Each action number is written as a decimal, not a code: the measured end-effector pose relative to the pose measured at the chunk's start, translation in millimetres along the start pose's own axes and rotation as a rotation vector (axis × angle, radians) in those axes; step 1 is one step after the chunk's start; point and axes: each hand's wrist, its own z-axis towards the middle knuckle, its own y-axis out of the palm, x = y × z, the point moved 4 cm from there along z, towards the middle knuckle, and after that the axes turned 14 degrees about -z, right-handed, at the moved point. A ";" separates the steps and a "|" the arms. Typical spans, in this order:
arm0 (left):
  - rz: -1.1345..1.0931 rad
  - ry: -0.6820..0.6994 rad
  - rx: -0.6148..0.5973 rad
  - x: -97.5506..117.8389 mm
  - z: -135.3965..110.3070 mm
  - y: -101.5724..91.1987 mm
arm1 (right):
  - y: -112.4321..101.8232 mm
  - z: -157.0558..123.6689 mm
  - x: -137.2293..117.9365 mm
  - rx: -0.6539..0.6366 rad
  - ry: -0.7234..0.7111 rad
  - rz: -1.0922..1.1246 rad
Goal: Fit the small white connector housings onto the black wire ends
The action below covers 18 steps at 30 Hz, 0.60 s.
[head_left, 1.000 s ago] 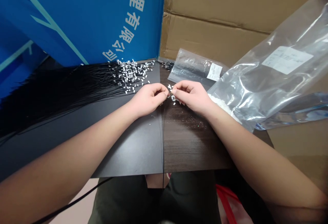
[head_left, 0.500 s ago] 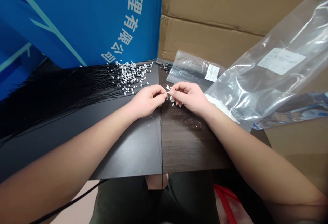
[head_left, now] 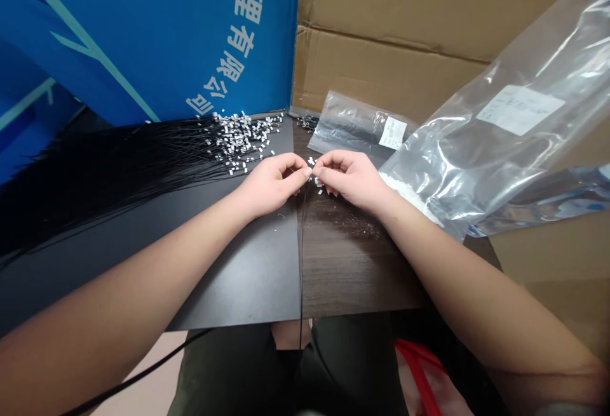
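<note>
While my left hand and right hand meet above the desk, my left fingers pinch what looks like a thin black wire, and my right fingers press together on what seems a small white tab, though it is too small to be sure. A slip could flick it among the loose white tabs by my fingertips, and a tug on the wire, which hangs past the desk's edge, could drag the fanned black wires and scatter the white-tagged ends across the black sheet. My right forearm lies just beside a clear plastic bag with small white pieces gathered along its lower edge, so a careless sweep could shove it. Beyond, a smaller labelled bag holds black wires.
</note>
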 end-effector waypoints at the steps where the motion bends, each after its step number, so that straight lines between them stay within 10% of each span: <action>1: 0.002 0.004 -0.001 -0.6 0.1 -0.2 | 0.1 -0.2 -0.4 0.002 -0.005 -0.009; 18: -0.278 0.013 0.155 2.1 2.3 -4.7 | 8.3 -3.1 0.3 -0.122 0.009 0.025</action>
